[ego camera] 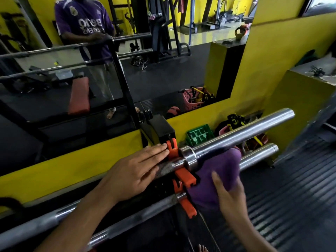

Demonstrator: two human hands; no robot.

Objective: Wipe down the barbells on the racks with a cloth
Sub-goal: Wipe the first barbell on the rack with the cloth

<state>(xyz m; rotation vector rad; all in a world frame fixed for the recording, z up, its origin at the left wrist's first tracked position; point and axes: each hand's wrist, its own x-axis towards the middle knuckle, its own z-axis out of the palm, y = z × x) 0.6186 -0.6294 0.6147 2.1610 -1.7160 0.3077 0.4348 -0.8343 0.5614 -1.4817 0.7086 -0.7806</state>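
Nearest the camera, two chrome bars (54, 220) run across the lower left, one just behind the other, reaching the orange hooks (184, 180) of a black rack (160, 130). The right hand (231, 199) comes up from the lower right, blurred, its grip pressed into a purple cloth (218, 171) with the thumb lying along the fabric; the other fingers are hidden behind the cloth, so how far they curl I cannot tell. The cloth hangs bunched under the top barbell (236, 135), touching the thick sleeve just right of its collar. The left hand (136, 170) lies flat over the knurled shaft of that barbell just left of the hooks, its grip spread with fingers straight, the fingertips (163, 148) touching the upper orange hook. The barbell rests in the hooks, its shiny sleeve slanting up to the right and ending free. A second sleeve (258, 155) juts out lower and behind it. Against the yellow wall (263, 60) behind stand a green crate (199, 136) and a heap of black and yellow straps (234, 120). A yellow box (305, 99) stands at the right on the ribbed black floor (291, 197). Farthest, a wall mirror (163, 60) reflects a person in a purple shirt, bars on the rack, a red bench and a pink basket.
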